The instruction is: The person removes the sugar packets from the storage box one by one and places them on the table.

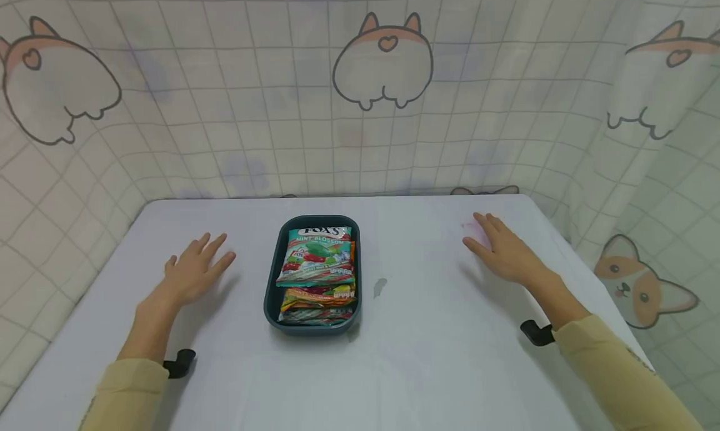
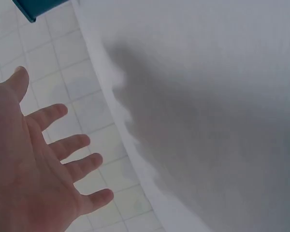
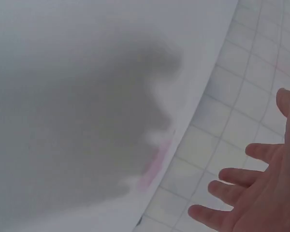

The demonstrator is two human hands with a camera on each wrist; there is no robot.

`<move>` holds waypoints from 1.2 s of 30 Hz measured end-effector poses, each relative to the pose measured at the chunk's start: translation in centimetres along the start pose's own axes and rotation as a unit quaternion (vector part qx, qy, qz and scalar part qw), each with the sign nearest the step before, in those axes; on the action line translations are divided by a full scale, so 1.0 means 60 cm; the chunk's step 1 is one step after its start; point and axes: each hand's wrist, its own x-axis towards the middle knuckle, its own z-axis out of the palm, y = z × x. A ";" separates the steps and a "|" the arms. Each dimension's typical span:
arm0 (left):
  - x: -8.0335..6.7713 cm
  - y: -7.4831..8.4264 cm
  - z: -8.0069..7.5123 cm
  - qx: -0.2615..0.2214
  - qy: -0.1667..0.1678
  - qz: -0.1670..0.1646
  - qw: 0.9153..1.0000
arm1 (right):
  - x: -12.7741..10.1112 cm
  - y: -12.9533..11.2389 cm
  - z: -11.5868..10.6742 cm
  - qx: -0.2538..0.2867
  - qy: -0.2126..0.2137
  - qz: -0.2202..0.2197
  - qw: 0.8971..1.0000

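A dark teal plastic tray point(image 1: 312, 331) stands on the white table, left of the middle. Several candy bags lie stacked inside it; the top one is a green Fox's Mint Blossom bag point(image 1: 317, 259), with an orange-yellow bag point(image 1: 317, 298) under it. My left hand point(image 1: 194, 272) hovers over the table to the left of the tray, fingers spread and holding nothing. Well to the tray's right, my right hand point(image 1: 506, 250) is held above the table with its fingers extended, also holding nothing. In the left wrist view a corner of the tray point(image 2: 36, 7) shows at the top.
The white table point(image 1: 427, 368) has a grey stain right of the tray and a pink mark point(image 3: 154, 164) near its far edge. A gridded curtain point(image 1: 315, 150) with corgi drawings surrounds the back and sides. Each wrist carries a black camera mount point(image 1: 180, 363).
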 end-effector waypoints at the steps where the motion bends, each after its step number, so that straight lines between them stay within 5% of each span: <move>1: -0.001 0.003 0.002 -0.003 0.002 0.001 1.000 | 0.000 -0.003 0.002 0.007 0.005 -0.005 1.000; 11: -0.005 0.043 0.009 -0.069 0.010 0.031 0.997 | 0.002 -0.036 0.024 0.085 0.053 -0.077 0.992; 26: -0.009 0.094 0.033 -0.174 -0.011 0.060 0.983 | 0.004 -0.121 0.054 0.228 0.051 -0.076 0.969; 36: -0.011 0.114 0.045 -0.280 -0.065 0.035 0.957 | 0.010 -0.176 0.073 0.323 0.002 -0.080 0.943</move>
